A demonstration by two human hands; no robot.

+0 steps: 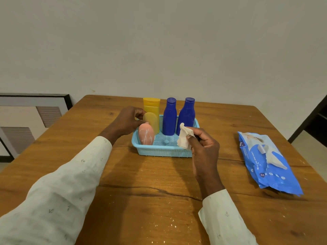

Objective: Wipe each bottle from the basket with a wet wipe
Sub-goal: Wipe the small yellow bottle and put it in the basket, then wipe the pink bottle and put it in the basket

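My left hand (pixel 127 121) is pinching the small yellow bottle (pixel 152 121) at the left end of the light blue basket (pixel 164 150), which sits mid-tabletop (pixel 159 191). My right hand (pixel 203 145) has a crumpled wet wipe (pixel 184 137) pinched in its fingertips, just in front of the basket. The blue wipes pack (pixel 267 163) on the right reads "CARING BABY WET WIPES" and "72", though the brand name is too small to read.

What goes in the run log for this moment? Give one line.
left hand: on yellow bottle in basket | right hand: holds wet wipe | wipe pack: table, right
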